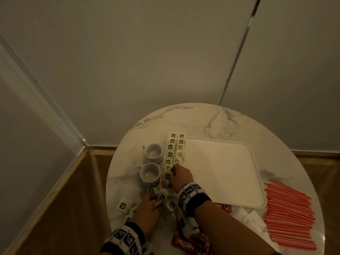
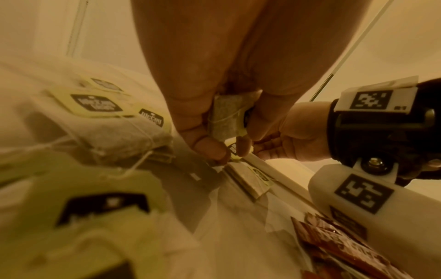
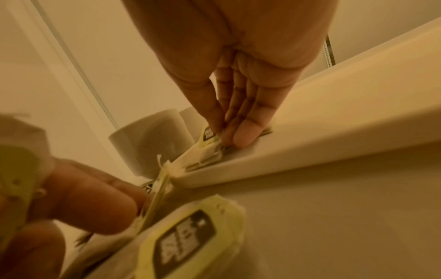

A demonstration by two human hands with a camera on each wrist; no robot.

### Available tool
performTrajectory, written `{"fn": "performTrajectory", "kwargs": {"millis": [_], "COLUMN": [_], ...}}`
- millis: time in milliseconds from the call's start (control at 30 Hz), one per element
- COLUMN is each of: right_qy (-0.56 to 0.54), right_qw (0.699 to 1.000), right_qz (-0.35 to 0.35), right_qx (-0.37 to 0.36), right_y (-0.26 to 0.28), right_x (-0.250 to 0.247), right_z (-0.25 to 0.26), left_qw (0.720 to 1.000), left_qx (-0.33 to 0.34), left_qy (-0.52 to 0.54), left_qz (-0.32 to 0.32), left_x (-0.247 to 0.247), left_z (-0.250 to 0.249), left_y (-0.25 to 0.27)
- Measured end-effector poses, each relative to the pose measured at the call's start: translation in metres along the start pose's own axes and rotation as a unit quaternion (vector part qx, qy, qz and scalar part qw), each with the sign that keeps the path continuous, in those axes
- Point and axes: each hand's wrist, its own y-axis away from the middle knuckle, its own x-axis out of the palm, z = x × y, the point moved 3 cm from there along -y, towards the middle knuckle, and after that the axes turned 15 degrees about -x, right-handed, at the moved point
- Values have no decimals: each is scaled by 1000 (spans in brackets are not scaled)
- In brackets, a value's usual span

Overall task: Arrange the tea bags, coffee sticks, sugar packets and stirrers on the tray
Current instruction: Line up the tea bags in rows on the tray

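Observation:
A white tray (image 1: 220, 162) lies on the round marble table. Two columns of yellow-tagged tea bags (image 1: 174, 148) run along its left edge. My right hand (image 1: 173, 172) reaches over the tray's near left corner and pinches a tea bag (image 3: 208, 135) that lies on the tray (image 3: 334, 122), at the near end of the columns. My left hand (image 1: 152, 199) hovers just in front of the tray and grips a tea bag (image 2: 224, 117) between thumb and fingers. More loose tea bags (image 1: 123, 205) lie around it on the table.
Two white cups (image 1: 153, 152) (image 1: 150, 173) stand left of the tray. A pile of red stirrers (image 1: 288, 214) lies at the right. Red coffee sticks (image 1: 185, 245) lie at the near edge, and white sugar packets (image 1: 248, 218) lie in front of the tray. Walls stand behind the table.

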Motion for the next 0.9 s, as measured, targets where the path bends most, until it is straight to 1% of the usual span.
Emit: {"fn": "performTrajectory", "kwargs": {"millis": [167, 233, 300, 400, 467, 533, 600, 667, 700, 733, 833, 900], "right_qy": [-1, -4, -10, -45, -105, -227, -346, -402, -412, -420, -450, -438], "right_qw": [1000, 1000, 1000, 998, 993, 974, 937, 912, 906, 904, 892, 898], "right_qz": [-7, -13, -22, -45, -49, -16, 45, 86, 88, 76, 7, -17], "right_qx": [-7, -8, -9, -5, -1, 1, 12, 21, 24, 27, 42, 47], "right_y": [-1, 0, 0, 4, 10, 23, 41, 57, 61, 65, 67, 63], "right_x": [0, -1, -3, -10, -15, -18, -19, -17, -15, -13, -12, -18], "right_z": [3, 5, 6, 2, -3, -7, -8, -10, -13, -16, -26, -28], "left_qw": [1000, 998, 996, 994, 988, 976, 961, 950, 947, 946, 945, 947], "left_qx": [0, 5, -4, -20, -21, -14, -30, -34, -30, -27, -40, -41], "left_qy": [21, 51, 80, 107, 154, 217, 271, 308, 318, 319, 321, 314], "left_qz": [-18, -35, -46, -27, -14, 4, 35, 48, 48, 44, 42, 52], "left_x": [-2, -4, -8, -12, -13, -15, -14, -12, -10, -9, -3, 2], "left_z": [-5, -8, -11, -18, -23, -27, -32, -35, -36, -38, -43, -44], "left_y": [4, 4, 5, 5, 5, 5, 4, 0, -2, -2, -2, -2]}}
